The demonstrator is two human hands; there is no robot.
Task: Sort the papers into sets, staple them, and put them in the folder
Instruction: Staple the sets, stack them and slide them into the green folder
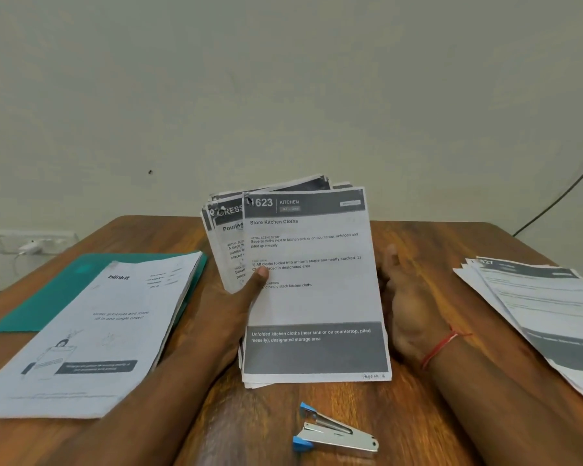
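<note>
Papers point(313, 297) stand up in the middle, above the table point(418, 415), between both hands. The "Store Kitchen Cloths" page is in front. The sheets behind it fan out to the left and do not line up. They could slip and get mixed, because only one thumb pins the front. Then the sets might come out wrong, or the stapler point(337, 435), lying close in front, might miss some sheets.

The left hand point(229, 304) grips the bunch, with its thumb point(260, 274) pressed on the front page and its fingers hidden behind. The right hand point(411, 307) sits at the right edge. Its fingers go behind the sheets, so nobody can tell how it holds. The green folder point(48, 297) lies at the left, under another pile point(98, 331).
</note>
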